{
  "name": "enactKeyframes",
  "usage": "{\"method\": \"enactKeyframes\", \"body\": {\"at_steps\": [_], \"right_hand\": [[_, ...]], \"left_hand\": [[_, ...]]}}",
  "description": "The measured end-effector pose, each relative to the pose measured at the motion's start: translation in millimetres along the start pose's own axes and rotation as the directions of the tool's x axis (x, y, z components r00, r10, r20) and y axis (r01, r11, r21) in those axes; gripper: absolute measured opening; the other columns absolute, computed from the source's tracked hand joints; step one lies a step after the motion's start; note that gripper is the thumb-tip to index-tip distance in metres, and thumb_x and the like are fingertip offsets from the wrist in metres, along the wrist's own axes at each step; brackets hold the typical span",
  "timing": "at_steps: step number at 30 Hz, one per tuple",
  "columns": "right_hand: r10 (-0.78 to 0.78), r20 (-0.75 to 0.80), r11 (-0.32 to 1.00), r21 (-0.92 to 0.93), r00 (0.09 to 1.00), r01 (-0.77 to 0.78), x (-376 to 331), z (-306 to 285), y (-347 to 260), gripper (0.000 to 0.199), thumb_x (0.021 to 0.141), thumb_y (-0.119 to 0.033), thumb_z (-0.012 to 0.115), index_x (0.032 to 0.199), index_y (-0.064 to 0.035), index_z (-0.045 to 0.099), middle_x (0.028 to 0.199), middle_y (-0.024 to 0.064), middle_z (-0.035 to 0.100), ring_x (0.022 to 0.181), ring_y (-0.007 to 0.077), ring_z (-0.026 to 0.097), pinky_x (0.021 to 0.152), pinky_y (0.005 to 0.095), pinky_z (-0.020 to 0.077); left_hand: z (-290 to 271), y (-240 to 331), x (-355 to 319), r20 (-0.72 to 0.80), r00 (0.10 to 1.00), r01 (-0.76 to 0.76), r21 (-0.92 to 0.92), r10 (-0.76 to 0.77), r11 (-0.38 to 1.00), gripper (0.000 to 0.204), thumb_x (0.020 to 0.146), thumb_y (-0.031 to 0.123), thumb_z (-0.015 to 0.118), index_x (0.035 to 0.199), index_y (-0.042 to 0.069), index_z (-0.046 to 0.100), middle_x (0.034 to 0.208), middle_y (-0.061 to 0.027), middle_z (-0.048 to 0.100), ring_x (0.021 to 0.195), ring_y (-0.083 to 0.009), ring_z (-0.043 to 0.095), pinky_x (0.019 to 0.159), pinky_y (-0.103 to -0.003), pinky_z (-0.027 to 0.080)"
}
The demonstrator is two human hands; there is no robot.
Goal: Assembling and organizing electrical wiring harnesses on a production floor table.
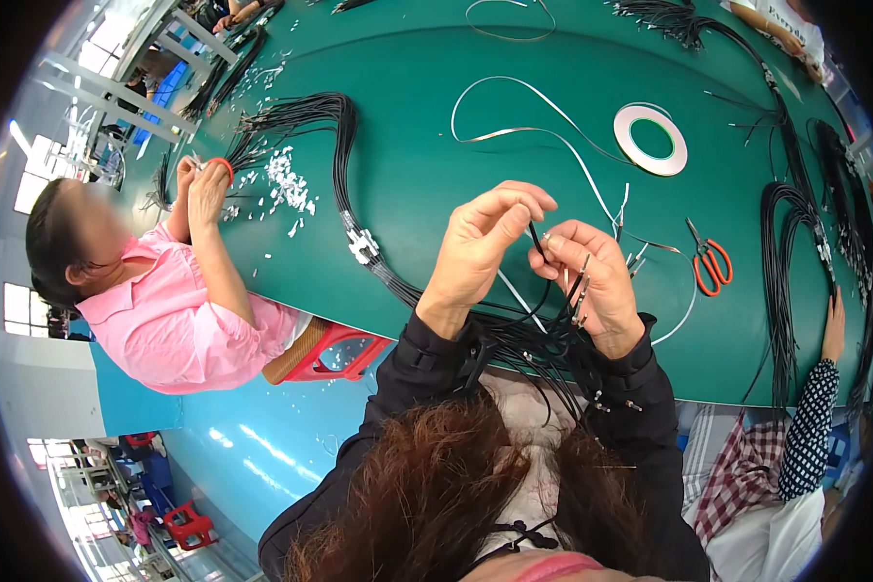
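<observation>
My left hand (477, 242) is closed, thumb and forefinger pinching a thin black cable (535, 240) above the green table (407, 175). Close beside it, my right hand (597, 276) is closed around the same cable lower down, its fingertips nearly meeting the left ones. Metal-tipped cable ends stick out around the right fingers. Below both hands, a bundle of black cables (529, 339) runs over the table's near edge and against my body. A narrow white strip (574, 155) loops across the table and reaches down near my right hand.
A white tape roll (624, 134) lies beyond my right hand, with orange-handled snips (714, 269) to the right. Another cable bundle (344, 155) stretches left, beside white scraps (286, 184). A person in pink (184, 320) works there; more cables (781, 223) and a patterned sleeve (811, 417) are right.
</observation>
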State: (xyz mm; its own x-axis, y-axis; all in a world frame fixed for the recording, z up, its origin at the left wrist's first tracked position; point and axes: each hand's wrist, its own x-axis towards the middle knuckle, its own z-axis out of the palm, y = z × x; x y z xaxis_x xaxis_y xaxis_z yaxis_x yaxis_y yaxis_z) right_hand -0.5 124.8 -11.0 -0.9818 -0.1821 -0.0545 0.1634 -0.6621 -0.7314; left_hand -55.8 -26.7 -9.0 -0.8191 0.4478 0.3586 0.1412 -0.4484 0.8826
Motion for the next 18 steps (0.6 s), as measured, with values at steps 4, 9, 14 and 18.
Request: {"method": "enactKeyframes", "body": {"at_steps": [4, 9, 14, 18], "right_hand": [[-0.002, 0.002, 1.000, 0.015, 1.000, 0.002, 1, 1, 0, 0.014, 0.088, -0.010, 0.056, 0.089, 0.0033, 0.057, 0.078, 0.0111, 0.058, 0.071, 0.0135, 0.053, 0.063, 0.0228, 0.0415], [0.011, -0.057, 0.997, 0.072, 0.998, -0.007, 2, 5, -1, 0.014, 0.087, -0.011, 0.056, 0.087, 0.0031, 0.056, 0.080, 0.0109, 0.057, 0.070, 0.0140, 0.051, 0.060, 0.0229, 0.0397], [0.067, 0.033, 0.990, 0.120, 0.997, -0.071, 1, 3, -1, 0.014, 0.087, -0.011, 0.056, 0.088, 0.0032, 0.056, 0.082, 0.0100, 0.057, 0.070, 0.0147, 0.051, 0.059, 0.0233, 0.0387], [0.064, 0.085, 0.981, 0.176, 0.994, -0.079, 4, -4, 4, 0.015, 0.087, -0.011, 0.056, 0.089, 0.0036, 0.056, 0.082, 0.0090, 0.056, 0.072, 0.0153, 0.053, 0.060, 0.0239, 0.0403]], "left_hand": [[1, -3, -5, 0.057, 0.980, 0.193, -0.083, -0.189, 0.978, 0.020, 0.092, 0.016, 0.052, 0.104, 0.000, 0.056, 0.115, -0.0143, 0.056, 0.096, -0.0176, 0.054, 0.087, -0.032, 0.043], [14, 8, -6, -0.016, 0.973, 0.229, -0.100, -0.231, 0.968, 0.021, 0.093, 0.021, 0.053, 0.098, 0.001, 0.056, 0.110, -0.0126, 0.057, 0.095, -0.0171, 0.054, 0.083, -0.030, 0.044], [8, 6, -1, -0.016, 0.983, 0.165, -0.330, -0.180, 0.929, 0.023, 0.093, 0.024, 0.053, 0.093, 0.001, 0.056, 0.114, -0.0123, 0.054, 0.089, -0.0138, 0.055, 0.077, -0.026, 0.047], [-1, -6, -5, 0.151, 0.973, 0.214, -0.326, -0.173, 0.921, 0.023, 0.094, 0.025, 0.052, 0.092, 0.002, 0.056, 0.120, -0.0138, 0.052, 0.086, -0.0142, 0.056, 0.077, -0.027, 0.049]]}}
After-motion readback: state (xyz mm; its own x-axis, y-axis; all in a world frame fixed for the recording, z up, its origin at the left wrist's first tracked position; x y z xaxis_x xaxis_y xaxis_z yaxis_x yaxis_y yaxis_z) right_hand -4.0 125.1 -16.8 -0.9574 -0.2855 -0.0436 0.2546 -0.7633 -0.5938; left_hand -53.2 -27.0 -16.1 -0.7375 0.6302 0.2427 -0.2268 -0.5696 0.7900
